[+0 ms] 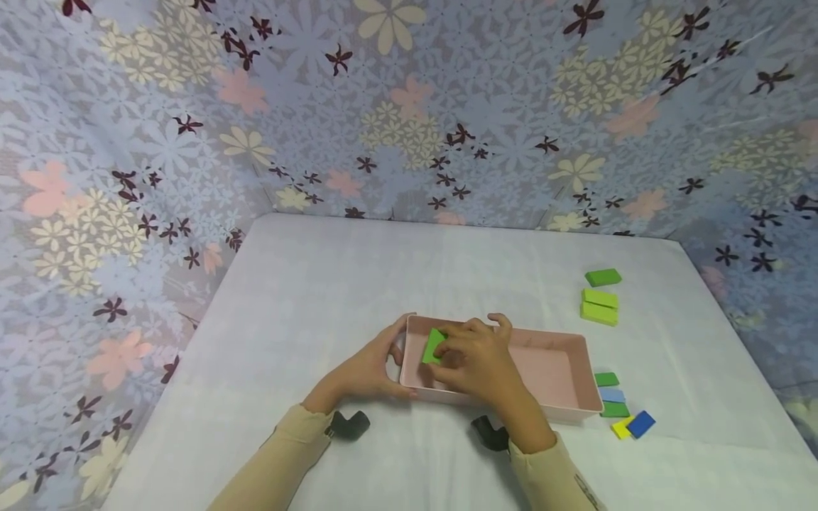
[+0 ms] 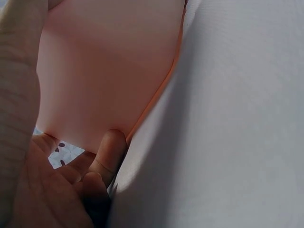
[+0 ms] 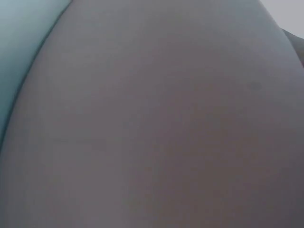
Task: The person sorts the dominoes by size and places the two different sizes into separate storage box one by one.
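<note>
A long pink box (image 1: 556, 365) lies on the table in the head view, its open top facing up. My left hand (image 1: 364, 365) grips its left end, thumb at the near corner and fingers at the far one. In the left wrist view, fingers (image 2: 109, 154) touch the smooth pink wall of the box (image 2: 109, 71). Inside the left part of the box, my right hand (image 1: 479, 358) pinches a bright green block (image 1: 432, 345), whose right side the fingers hide. Only a blurred greyish-pink surface fills most of the right wrist view.
Beyond the box's right end lie a green block (image 1: 603, 277) and two lime blocks (image 1: 599, 306). Closer in are more green ones, a light blue block (image 1: 611, 394), a yellow block (image 1: 620, 428) and a blue block (image 1: 641, 424). Flowered cloth (image 1: 396, 128) rises behind the table.
</note>
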The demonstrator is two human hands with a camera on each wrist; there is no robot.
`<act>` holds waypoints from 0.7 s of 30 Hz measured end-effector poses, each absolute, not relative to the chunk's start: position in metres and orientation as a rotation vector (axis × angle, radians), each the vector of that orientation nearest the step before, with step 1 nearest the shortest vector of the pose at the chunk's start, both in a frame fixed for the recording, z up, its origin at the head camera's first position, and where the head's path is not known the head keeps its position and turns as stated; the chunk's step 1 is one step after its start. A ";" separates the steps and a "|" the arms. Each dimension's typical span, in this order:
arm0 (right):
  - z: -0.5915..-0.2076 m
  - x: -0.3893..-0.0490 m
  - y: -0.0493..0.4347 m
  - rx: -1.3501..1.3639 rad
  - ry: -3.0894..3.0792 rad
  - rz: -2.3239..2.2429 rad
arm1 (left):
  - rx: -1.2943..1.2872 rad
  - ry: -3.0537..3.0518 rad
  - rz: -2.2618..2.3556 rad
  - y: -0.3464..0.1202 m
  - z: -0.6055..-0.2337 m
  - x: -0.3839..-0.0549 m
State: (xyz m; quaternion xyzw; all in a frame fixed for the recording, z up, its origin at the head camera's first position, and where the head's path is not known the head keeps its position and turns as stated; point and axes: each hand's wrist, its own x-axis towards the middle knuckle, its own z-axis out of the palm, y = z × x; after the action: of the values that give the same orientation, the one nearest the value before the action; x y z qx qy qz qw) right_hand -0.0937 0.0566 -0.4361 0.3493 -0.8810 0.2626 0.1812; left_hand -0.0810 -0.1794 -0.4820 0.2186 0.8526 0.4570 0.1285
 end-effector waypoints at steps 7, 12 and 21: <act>-0.438 -0.094 0.050 1.017 -2.523 0.732 | 0.632 2.478 1.326 -0.179 -0.482 -0.080; -0.438 -0.096 0.043 1.047 -2.565 0.670 | 0.647 2.470 1.332 -0.181 -0.483 -0.081; -0.439 -0.099 0.037 1.061 -2.621 0.654 | 0.645 2.448 1.348 -0.181 -0.485 -0.084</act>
State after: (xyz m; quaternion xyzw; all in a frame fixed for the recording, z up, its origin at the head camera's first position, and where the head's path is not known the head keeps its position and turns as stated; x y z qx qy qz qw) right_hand -0.0990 0.0372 -0.4395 0.3631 -0.8966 0.2238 0.1192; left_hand -0.0837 -0.1808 -0.4852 0.2226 0.8456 0.4657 0.1361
